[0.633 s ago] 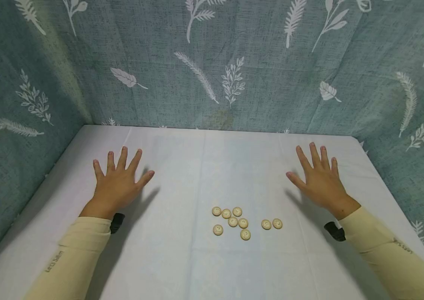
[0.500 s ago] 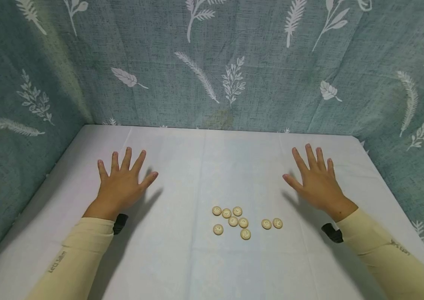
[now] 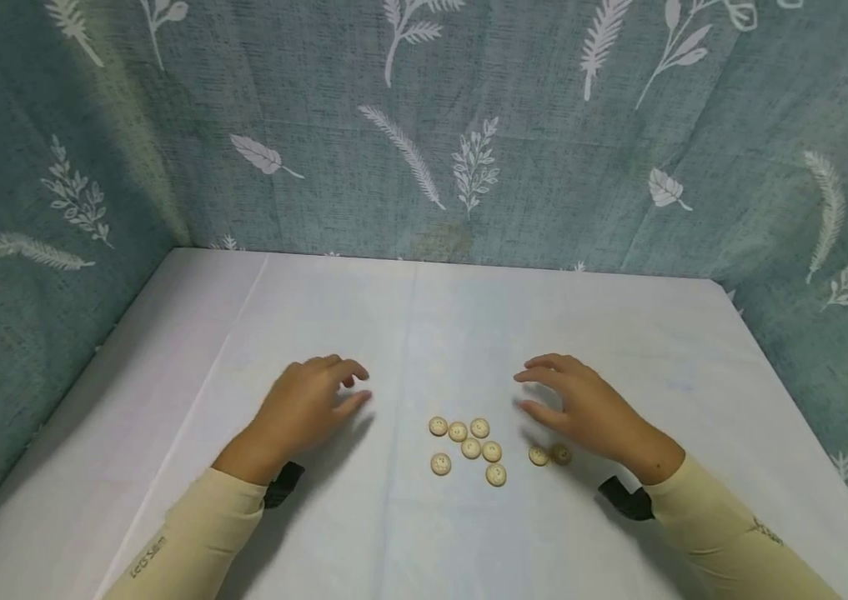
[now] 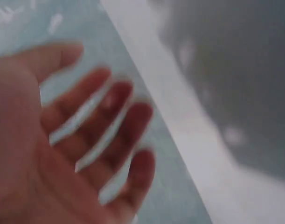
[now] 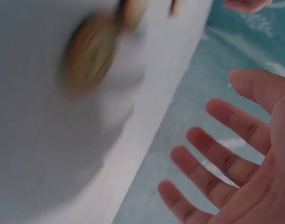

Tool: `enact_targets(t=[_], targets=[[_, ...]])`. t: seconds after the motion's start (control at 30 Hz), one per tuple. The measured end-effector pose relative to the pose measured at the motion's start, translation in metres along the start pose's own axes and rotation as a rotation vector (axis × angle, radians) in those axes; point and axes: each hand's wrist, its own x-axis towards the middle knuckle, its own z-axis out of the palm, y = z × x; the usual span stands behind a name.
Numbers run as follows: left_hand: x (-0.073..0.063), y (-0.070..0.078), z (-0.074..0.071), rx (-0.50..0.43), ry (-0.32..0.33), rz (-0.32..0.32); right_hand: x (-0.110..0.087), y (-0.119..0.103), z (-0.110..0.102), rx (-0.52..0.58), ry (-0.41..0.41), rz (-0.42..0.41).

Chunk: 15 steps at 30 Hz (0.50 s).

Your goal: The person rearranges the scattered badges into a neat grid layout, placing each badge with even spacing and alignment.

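Several round wooden buttons (image 3: 471,448) lie on the white tabletop in a loose cluster, and a pair of buttons (image 3: 539,456) lies to the right of it. My left hand (image 3: 307,404) hovers left of the cluster, its fingers loosely bent and nothing in it. Just behind the pair, my right hand (image 3: 581,408) hangs over the table with relaxed fingers, and its shadow falls on the pair. The right wrist view shows a blurred button (image 5: 92,53) beside the empty right hand (image 5: 245,163). No button shows in the left wrist view, where the left palm (image 4: 35,154) is bare.
A white cloth (image 3: 318,308) covers the table. Green fabric with white leaf prints (image 3: 303,100) rises behind the table and along both sides. Both forearms wear pale yellow sleeves (image 3: 198,533), with a dark strap (image 3: 284,485) at the wrist.
Both hands have come inward and nearer the body, from wide apart with spread fingers to either side of the buttons with bent fingers. The buttons lie in the same arrangement.
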Motion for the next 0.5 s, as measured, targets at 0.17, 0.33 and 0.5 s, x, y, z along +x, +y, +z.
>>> enact_targets(t=[0.17,0.33,0.5], targets=[[0.000,0.036,0.009,-0.107,-0.155,0.163,0.006,-0.021,0.013,0.053,0.004,-0.076],[-0.003,0.061,0.018,-0.102,-0.215,0.288,0.016,-0.031,0.022,0.072,-0.090,-0.073],[-0.006,0.071,0.025,-0.103,-0.260,0.311,0.022,-0.036,0.028,0.090,-0.178,-0.065]])
